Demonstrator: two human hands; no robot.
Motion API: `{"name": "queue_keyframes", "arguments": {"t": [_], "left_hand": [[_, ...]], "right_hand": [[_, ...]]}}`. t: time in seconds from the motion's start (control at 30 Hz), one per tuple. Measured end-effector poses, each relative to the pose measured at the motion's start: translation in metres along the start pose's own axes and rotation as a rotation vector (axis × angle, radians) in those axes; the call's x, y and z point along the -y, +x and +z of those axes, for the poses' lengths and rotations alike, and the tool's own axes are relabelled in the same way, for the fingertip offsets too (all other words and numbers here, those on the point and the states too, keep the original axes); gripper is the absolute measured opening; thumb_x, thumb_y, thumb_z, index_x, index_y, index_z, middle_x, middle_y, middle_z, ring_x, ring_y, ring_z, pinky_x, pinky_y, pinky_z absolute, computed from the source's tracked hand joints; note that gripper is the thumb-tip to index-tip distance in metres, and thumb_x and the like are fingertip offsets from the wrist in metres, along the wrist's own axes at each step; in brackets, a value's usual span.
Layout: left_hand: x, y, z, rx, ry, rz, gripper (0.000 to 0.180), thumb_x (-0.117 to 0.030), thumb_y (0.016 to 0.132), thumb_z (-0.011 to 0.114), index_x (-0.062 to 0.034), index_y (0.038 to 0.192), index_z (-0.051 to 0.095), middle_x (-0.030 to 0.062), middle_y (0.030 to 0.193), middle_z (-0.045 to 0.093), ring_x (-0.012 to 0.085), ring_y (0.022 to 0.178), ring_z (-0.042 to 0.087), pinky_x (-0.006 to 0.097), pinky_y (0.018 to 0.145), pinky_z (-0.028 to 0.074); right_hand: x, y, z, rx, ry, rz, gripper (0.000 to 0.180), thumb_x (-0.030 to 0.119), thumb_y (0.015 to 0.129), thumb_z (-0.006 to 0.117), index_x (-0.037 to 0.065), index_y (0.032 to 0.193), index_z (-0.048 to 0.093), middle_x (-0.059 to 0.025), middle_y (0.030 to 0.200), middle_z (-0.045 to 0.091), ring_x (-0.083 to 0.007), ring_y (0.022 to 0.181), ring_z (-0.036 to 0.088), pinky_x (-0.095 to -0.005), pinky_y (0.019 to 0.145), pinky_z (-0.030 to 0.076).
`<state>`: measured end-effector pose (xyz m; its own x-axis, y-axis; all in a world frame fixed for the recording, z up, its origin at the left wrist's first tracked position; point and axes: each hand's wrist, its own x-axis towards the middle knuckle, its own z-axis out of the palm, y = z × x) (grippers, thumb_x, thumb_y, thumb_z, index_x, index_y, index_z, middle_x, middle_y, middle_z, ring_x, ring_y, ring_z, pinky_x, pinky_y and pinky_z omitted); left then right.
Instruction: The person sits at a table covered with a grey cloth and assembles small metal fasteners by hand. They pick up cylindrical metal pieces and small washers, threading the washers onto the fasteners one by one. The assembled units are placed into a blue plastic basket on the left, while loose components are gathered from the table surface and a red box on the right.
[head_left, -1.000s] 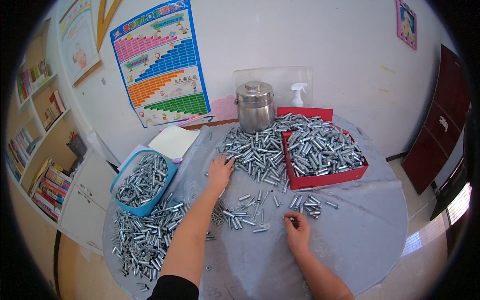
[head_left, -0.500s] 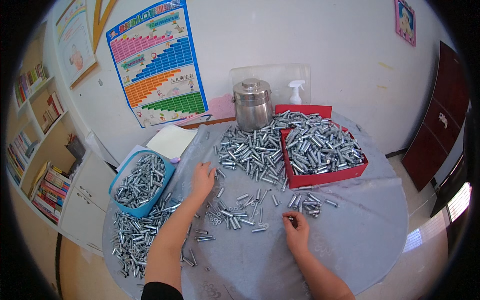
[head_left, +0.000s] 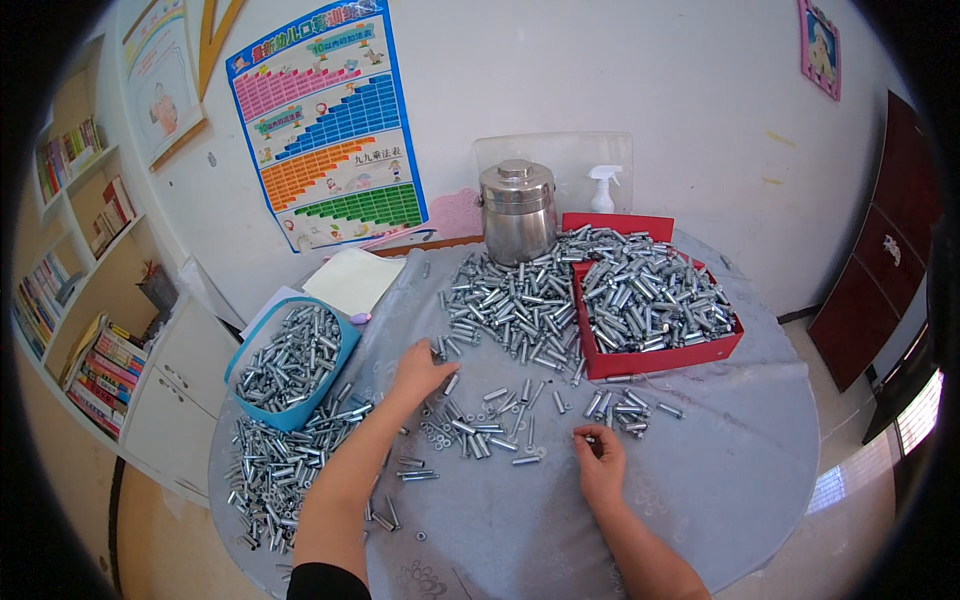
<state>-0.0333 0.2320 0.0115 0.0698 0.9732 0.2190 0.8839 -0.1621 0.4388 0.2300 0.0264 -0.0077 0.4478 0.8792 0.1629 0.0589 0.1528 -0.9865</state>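
My left hand (head_left: 422, 372) reaches over the table, thumb and fingers apart, beside a few loose metal sleeves at the near left edge of a large heap of sleeve anchor bolts (head_left: 510, 310). My right hand (head_left: 602, 465) is closed in a pinch low over the cloth; something small may be at its fingertips, too hidden to name. Between the hands lie scattered sleeves and bolts (head_left: 478, 440) and small washers (head_left: 437, 436). A small group of sleeve bolts (head_left: 622, 410) lies just beyond my right hand.
A blue bin (head_left: 343, 365) full of bolts stands at the left, with a spilled pile (head_left: 270, 480) before it. A red box (head_left: 660, 360) heaped with bolts stands at the back right. Behind are a steel canister (head_left: 518, 215), a white spray bottle (head_left: 603, 190) and paper (head_left: 355, 280).
My left hand has moved slightly right, its fingers curving down toward the loose sleeves. My right hand stays pinched in nearly the same place. The whole view has shifted a little.
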Motion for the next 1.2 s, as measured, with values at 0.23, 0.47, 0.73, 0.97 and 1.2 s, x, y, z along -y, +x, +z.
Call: {"name": "queue_keyframes", "arguments": {"t": [0.23, 0.47, 0.73, 0.97, 1.2], "left_hand": [[-0.019, 0.030, 0.013, 0.034, -0.188, -0.032, 0.053, -0.023, 0.062, 0.078, 0.0025, 0.103, 0.056, 0.0198, 0.095, 0.058, 0.0359, 0.091, 0.056, 0.042, 0.075, 0.046], [-0.024, 0.041, 0.028, -0.211, -0.213, 0.116, 0.051, -0.007, 0.069, 0.068, 0.0018, 0.116, 0.051, 0.0203, 0.104, 0.052, 0.0357, 0.094, 0.053, 0.038, 0.082, 0.044], [-0.091, 0.023, 0.025, -0.191, 0.076, 0.746, 0.048, -0.005, 0.075, 0.058, -0.0097, 0.122, 0.052, 0.0165, 0.125, 0.046, 0.0327, 0.113, 0.046, 0.041, 0.096, 0.036], [-0.081, 0.034, 0.030, 0.024, 0.271, 0.740, 0.044, -0.006, 0.080, 0.049, -0.0140, 0.123, 0.052, 0.0069, 0.137, 0.041, 0.0285, 0.122, 0.042, 0.043, 0.100, 0.033], [-0.024, 0.039, 0.020, -0.032, 0.326, 0.665, 0.043, -0.003, 0.081, 0.043, -0.0122, 0.121, 0.054, 0.0059, 0.138, 0.040, 0.0329, 0.123, 0.040, 0.045, 0.100, 0.032]], "right_hand": [[-0.007, 0.001, 0.000, -0.005, 0.003, -0.015, 0.008, 0.004, 0.082, 0.060, 0.003, 0.089, 0.062, -0.0003, 0.079, 0.058, -0.0062, 0.066, 0.047, -0.0205, 0.061, 0.040], [-0.003, 0.000, -0.002, 0.012, -0.030, -0.004, 0.007, 0.003, 0.082, 0.060, 0.003, 0.089, 0.061, 0.0014, 0.080, 0.057, -0.0043, 0.067, 0.048, -0.0190, 0.061, 0.039], [-0.002, 0.000, -0.002, 0.019, -0.027, 0.006, 0.007, 0.003, 0.083, 0.060, 0.003, 0.090, 0.060, 0.0022, 0.080, 0.057, -0.0035, 0.067, 0.047, -0.0184, 0.060, 0.038], [0.001, -0.001, -0.001, 0.009, -0.014, 0.009, 0.008, 0.005, 0.082, 0.061, 0.004, 0.089, 0.062, 0.0017, 0.076, 0.057, -0.0043, 0.064, 0.046, -0.0191, 0.058, 0.038], [0.001, -0.001, 0.001, -0.012, -0.025, -0.019, 0.008, 0.006, 0.082, 0.061, 0.004, 0.089, 0.062, 0.0006, 0.075, 0.058, -0.0050, 0.063, 0.048, -0.0203, 0.057, 0.040]]}}
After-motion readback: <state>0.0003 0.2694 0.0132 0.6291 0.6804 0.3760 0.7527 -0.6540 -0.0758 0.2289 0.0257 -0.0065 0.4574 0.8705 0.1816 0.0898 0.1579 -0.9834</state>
